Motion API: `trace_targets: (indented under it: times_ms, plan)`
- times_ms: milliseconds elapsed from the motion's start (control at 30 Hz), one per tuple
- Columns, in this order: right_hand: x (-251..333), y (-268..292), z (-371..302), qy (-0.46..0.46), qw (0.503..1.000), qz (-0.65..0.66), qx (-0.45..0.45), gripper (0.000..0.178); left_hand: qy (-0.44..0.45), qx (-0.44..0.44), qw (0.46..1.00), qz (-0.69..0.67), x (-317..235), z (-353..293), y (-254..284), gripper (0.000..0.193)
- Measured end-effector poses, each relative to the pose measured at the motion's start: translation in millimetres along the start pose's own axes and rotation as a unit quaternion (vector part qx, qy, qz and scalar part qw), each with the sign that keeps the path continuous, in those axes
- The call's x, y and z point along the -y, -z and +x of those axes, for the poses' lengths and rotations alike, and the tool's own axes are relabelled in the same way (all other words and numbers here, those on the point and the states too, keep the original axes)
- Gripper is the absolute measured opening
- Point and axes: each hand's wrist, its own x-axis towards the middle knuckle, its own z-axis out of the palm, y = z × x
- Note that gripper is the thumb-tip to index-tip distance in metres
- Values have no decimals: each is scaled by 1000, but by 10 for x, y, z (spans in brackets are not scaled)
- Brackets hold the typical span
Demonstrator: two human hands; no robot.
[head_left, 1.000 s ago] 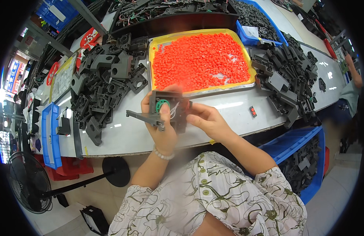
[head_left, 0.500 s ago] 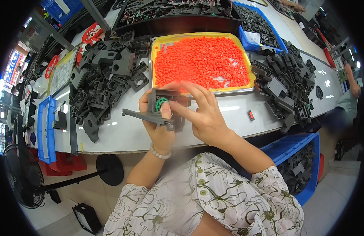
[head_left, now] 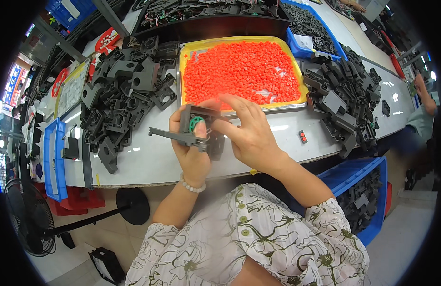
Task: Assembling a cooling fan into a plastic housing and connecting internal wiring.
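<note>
My left hand (head_left: 192,162), with a beaded bracelet at the wrist, is closed around a dark grey plastic housing (head_left: 186,119) and holds it up over the near edge of the table. The left thumb presses by a green spoked wheel (head_left: 195,123) inside the housing. A long grey arm (head_left: 170,135) sticks out to the left from the piece. On the right side of the housing, my right hand (head_left: 251,136) is bent with its fingers closed against it; its fingertips are partly blurred and hidden. A thin pale wire or loop shows between the hands.
Beyond the hands lies a yellow-lined tray (head_left: 302,95) of small orange-red parts. Heaps of grey housings (head_left: 130,90) flank it, with another pile (head_left: 339,102) at right. A small black piece with red dots (head_left: 303,137) lies alone. Blue bins (head_left: 344,176) and a fan (head_left: 27,214) stand nearby.
The right fingertips have drawn a little to the right, away from the left thumb and the green wheel. The housing stays in the left hand, turned slightly.
</note>
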Motion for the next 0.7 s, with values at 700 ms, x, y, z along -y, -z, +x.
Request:
trace_targets:
  times_ms: [700]
  plan:
    - [-940, 1054, -766, -213, 959, -163, -88, 21, 216, -63, 954, -197, 105, 70, 23, 42]
